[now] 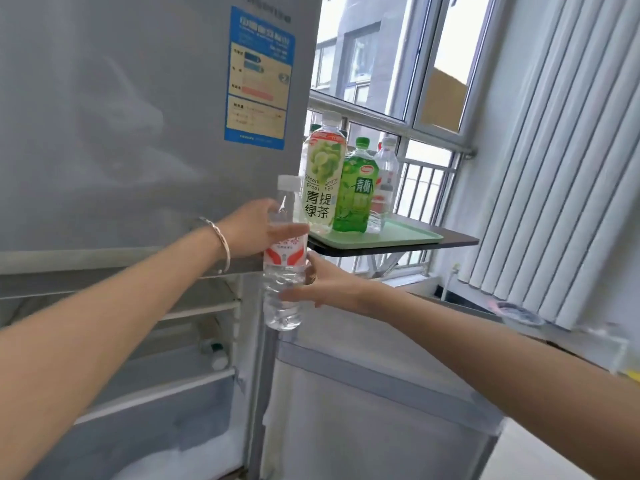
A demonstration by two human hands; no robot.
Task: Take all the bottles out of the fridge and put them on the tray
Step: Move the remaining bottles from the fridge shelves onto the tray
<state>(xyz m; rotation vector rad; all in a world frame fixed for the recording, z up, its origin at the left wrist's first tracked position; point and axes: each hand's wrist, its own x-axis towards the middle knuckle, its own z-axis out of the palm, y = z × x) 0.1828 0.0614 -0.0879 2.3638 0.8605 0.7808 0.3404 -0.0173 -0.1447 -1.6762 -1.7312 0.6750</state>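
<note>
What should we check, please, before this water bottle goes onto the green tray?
1. Grip of the left hand on the water bottle: ok, fingers curled round its upper part.
2. Grip of the right hand: ok, holding it lower down.
3. Its white cap: ok, on.
4. Room on the green tray: ok, right part bare.
5. Standing of the green grape tea bottle, green plum drink bottle and clear bottle there: ok, upright.
6. Emptying of the fridge: not ok, what looks like a lying bottle is inside.

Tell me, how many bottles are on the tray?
3: a tall tea bottle at the left, a green bottle beside it, a clear bottle behind on the right. More may hide behind them.
</note>
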